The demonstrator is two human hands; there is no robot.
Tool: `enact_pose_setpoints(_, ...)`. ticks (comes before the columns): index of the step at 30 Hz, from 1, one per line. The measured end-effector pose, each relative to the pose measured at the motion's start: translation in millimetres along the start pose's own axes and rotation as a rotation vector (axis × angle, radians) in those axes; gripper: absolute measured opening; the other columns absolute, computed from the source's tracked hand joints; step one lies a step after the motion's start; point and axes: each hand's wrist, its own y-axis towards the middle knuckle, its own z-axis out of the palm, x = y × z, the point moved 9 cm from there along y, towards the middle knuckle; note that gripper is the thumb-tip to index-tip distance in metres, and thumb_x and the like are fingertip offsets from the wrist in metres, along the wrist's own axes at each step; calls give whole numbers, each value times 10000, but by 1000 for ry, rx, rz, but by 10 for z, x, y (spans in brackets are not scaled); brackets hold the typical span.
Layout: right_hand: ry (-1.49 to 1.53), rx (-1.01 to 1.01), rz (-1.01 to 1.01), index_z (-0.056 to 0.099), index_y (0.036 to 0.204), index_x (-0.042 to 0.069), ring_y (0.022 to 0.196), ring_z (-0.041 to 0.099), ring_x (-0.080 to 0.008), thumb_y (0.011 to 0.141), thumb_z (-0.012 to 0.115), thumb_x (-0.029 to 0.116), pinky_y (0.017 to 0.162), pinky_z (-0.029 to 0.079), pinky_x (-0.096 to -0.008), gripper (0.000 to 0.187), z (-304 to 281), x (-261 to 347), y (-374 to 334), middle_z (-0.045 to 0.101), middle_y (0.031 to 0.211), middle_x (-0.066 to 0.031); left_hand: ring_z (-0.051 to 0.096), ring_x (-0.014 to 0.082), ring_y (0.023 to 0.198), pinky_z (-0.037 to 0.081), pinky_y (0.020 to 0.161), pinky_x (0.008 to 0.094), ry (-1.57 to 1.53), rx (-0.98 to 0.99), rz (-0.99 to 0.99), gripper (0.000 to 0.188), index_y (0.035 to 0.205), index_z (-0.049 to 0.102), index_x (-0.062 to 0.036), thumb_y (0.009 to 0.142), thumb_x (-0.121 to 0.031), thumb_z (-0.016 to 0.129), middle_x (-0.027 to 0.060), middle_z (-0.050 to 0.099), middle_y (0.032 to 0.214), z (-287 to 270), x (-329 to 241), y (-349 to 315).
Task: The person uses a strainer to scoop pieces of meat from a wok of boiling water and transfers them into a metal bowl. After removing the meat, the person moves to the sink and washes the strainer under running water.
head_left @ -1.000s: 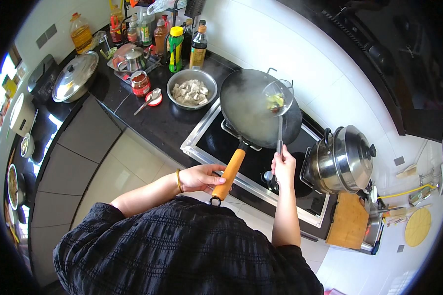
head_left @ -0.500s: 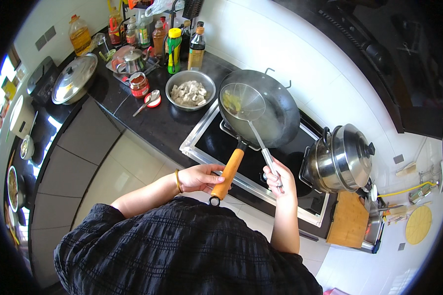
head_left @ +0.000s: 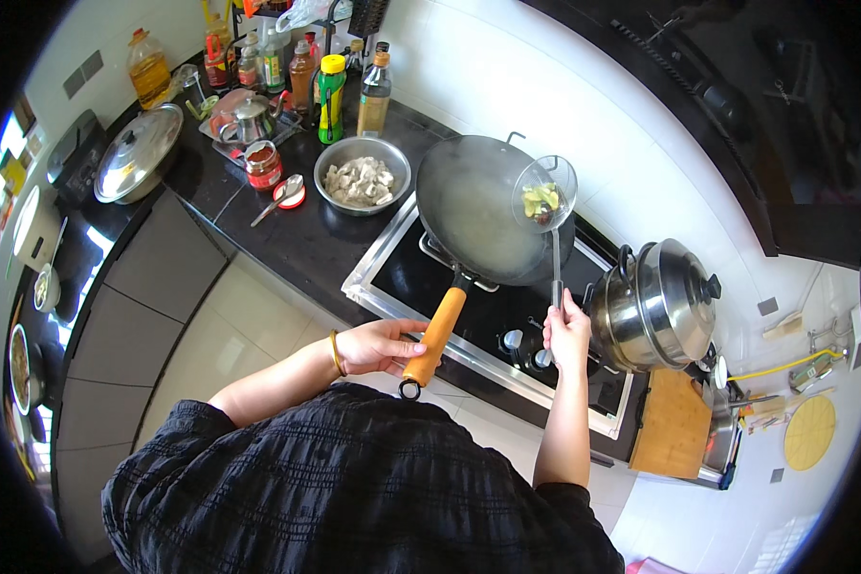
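My left hand (head_left: 378, 346) is closed at the wooden handle (head_left: 437, 330) of a dark wok (head_left: 450, 191), thumb and fingers against it. Steam blurs the inside of the wok, where a pale layer shows. In my right hand (head_left: 568, 330) is a wire-mesh skimmer (head_left: 557, 253), gripped by its metal handle. Its round basket hangs over the wok's right side and carries a few yellowish-green pieces (head_left: 540, 199) that look like aromatics, with something darker among them.
Left of the wok stands a steel bowl (head_left: 400, 170) of pale meat pieces. Beyond it are a red-brown jar (head_left: 263, 167), a spoon (head_left: 275, 201) on a red lid and several bottles (head_left: 331, 100). A lidded steel steamer pot (head_left: 655, 311) occupies the right burner, near a wooden board (head_left: 673, 426).
My right hand has swung the skimmer from the wok's left side to its right side, with the pieces in the basket. My left hand stays at the wok handle.
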Motion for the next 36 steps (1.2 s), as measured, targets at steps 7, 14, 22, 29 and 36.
enact_pose_setpoints(7,78,162,133,373,1260,40,422,428,-64,845,469,52,349,352,-197,427,154,-74,-241,472,597,-8,553,204,965,474,797,294,23,-13,0,667,1299,193,-18,807,-236,586,163,509,1111,-20,18,-30)
enact_pose_setpoints(14,369,398,345,386,1250,58,439,414,-53,853,463,98,340,317,-157,407,268,98,-586,511,670,-78,554,207,957,473,795,300,41,-12,10,676,1299,202,-14,802,-250,594,161,509,1110,-25,24,-26)
enact_pose_setpoints(22,768,523,413,403,1208,6,469,405,-46,860,449,117,351,308,-125,368,315,-31,-668,499,734,-102,557,234,948,469,802,320,34,-25,2,695,1303,175,-28,801,-269,592,171,510,1095,13,3,-15)
enact_pose_setpoints(29,674,377,218,350,1269,53,449,403,-64,864,441,112,338,310,-147,420,14,138,-429,490,721,-100,582,250,856,500,738,371,-32,-101,-10,588,1188,222,-37,800,-269,598,159,536,952,72,48,182)
enact_pose_setpoints(36,82,93,42,368,1274,77,420,422,-51,847,487,67,345,348,-185,443,-303,126,-22,465,590,4,604,231,740,520,695,370,-160,-133,-63,517,1157,228,-59,817,-233,577,163,563,900,66,193,277)
